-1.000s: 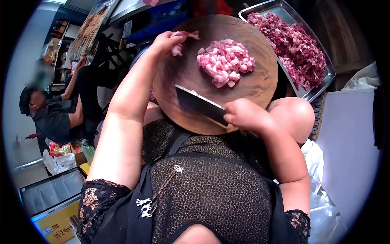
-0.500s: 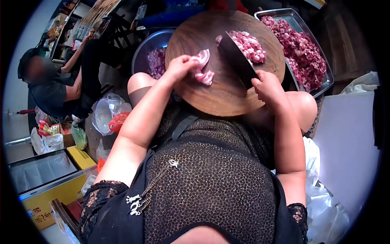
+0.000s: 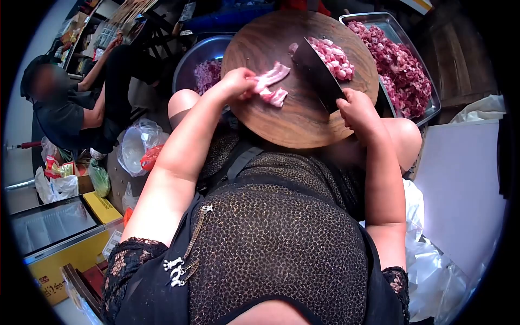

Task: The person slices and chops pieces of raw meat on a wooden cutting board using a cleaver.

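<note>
A round wooden chopping board (image 3: pixel 271 127) rests in front of me, between my knees. My left hand (image 3: pixel 238 85) is closed on a strip of pink, fatty meat (image 3: pixel 271 78), with a second piece of meat (image 3: pixel 274 97) hanging or lying just below it. In my right hand (image 3: pixel 358 111) is the handle of a wide, dark cleaver (image 3: pixel 317 73), its blade slanting across the board. Against the far side of the blade lies a pile of diced meat (image 3: pixel 335 58). One small bit of meat (image 3: pixel 293 48) sits near the blade's tip.
At the right stands a metal tray (image 3: pixel 391 24) heaped with cut meat (image 3: pixel 398 70). A metal bowl (image 3: pixel 184 67) with chopped purplish pieces (image 3: pixel 208 76) is left of the board. Another person (image 3: pixel 70 111) sits at the far left, near plastic bags (image 3: pixel 138 146) and a yellow-edged case (image 3: pixel 59 227).
My left hand has lifted slightly, and the meat strip in it has swung right, towards the cleaver. The cleaver has shifted a little to the right beside the diced pile.
</note>
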Tool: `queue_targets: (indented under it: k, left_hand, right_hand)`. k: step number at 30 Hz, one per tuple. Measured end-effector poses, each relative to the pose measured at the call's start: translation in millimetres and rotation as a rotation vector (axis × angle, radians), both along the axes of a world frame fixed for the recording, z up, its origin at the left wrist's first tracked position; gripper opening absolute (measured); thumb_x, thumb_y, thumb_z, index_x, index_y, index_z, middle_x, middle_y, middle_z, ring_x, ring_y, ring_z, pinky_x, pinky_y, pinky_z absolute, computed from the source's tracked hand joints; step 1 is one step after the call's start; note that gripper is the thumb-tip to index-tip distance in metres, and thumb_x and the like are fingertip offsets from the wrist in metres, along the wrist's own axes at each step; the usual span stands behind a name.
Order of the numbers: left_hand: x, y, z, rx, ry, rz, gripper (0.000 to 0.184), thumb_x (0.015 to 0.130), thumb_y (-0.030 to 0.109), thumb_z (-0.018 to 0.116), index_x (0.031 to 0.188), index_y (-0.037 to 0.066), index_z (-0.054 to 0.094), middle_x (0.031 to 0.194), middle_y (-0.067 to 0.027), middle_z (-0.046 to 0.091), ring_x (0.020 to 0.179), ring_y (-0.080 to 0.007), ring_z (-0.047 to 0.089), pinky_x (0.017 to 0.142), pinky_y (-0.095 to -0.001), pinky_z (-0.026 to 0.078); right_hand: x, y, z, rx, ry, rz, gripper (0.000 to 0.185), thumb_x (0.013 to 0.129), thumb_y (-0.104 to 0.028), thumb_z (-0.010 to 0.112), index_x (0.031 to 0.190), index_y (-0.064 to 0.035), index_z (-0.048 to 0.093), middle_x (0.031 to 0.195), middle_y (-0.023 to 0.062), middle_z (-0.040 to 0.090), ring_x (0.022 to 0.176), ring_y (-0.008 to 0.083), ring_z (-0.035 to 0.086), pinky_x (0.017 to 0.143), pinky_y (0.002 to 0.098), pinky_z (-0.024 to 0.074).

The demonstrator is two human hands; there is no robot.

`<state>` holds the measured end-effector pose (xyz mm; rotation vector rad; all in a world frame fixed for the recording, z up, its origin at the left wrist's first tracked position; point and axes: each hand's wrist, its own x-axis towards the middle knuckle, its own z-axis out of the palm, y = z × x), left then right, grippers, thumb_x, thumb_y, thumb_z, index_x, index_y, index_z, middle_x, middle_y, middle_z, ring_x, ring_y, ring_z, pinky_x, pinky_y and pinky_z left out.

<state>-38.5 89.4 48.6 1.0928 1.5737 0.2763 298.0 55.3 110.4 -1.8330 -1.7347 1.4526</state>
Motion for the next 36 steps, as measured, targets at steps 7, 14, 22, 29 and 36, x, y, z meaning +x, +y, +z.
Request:
queue_targets:
  k: [7, 14, 22, 29, 36]
  left_hand:
    - [11.8, -34.0, 10.3, 0.995, 0.531, -0.381, 0.031, 0.081, 0.027, 0.073, 0.102, 0.004, 0.070, 0.104, -0.0165, 0.066, 0.101, -0.0339, 0.062, 0.090, -0.0412, 0.051]
    - [62.5, -53.0, 5.5, 1.141, 0.582, -0.549, 0.023, 0.080, 0.028, 0.070, 0.073, 0.007, 0.069, 0.092, -0.0117, 0.067, 0.093, -0.0311, 0.063, 0.084, -0.0436, 0.050]
    - [64.3, -37.9, 26.6, 1.041, 0.193, -0.470, 0.012, 0.073, 0.008, 0.072, 0.083, 0.010, 0.067, 0.086, -0.0073, 0.069, 0.090, -0.0290, 0.064, 0.083, -0.0396, 0.049]
    - [51.8, -14.5, 51.7, 0.793, -0.241, -0.297, 0.019, 0.079, -0.012, 0.065, 0.092, 0.002, 0.070, 0.105, -0.0055, 0.060, 0.080, -0.0089, 0.060, 0.073, -0.0220, 0.051]
    - [22.6, -27.0, 7.6, 0.813, 0.174, -0.747, 0.015, 0.070, -0.001, 0.067, 0.084, 0.003, 0.069, 0.089, -0.0105, 0.066, 0.083, -0.0271, 0.067, 0.074, -0.0351, 0.053]
  right_hand:
    - [2.2, 3.3, -4.1, 0.015, -0.006, 0.010, 0.014, 0.088, -0.010, 0.050, 0.093, 0.0008, 0.058, 0.059, 0.0048, 0.053, 0.045, 0.0165, 0.053, 0.045, 0.0339, 0.0459]
    - [6.2, 4.9, -10.8, -0.011, 0.027, 0.017, 0.013, 0.090, -0.011, 0.052, 0.093, 0.0005, 0.057, 0.061, 0.0048, 0.053, 0.047, 0.0160, 0.053, 0.045, 0.0338, 0.0458]
    - [5.3, 3.9, -8.5, 0.028, -0.007, 0.033, 0.014, 0.090, -0.012, 0.053, 0.094, 0.0007, 0.057, 0.062, 0.0084, 0.057, 0.047, 0.0170, 0.055, 0.046, 0.0347, 0.0467]
    - [7.0, 4.6, -10.7, 0.045, -0.030, 0.046, 0.017, 0.090, -0.014, 0.054, 0.097, 0.0017, 0.058, 0.066, 0.0138, 0.061, 0.049, 0.0211, 0.059, 0.050, 0.0382, 0.0485]
    - [7.3, 3.7, -11.2, 0.072, -0.067, 0.079, 0.018, 0.091, -0.014, 0.055, 0.098, 0.0021, 0.058, 0.067, 0.0158, 0.062, 0.049, 0.0228, 0.059, 0.052, 0.0387, 0.0491]
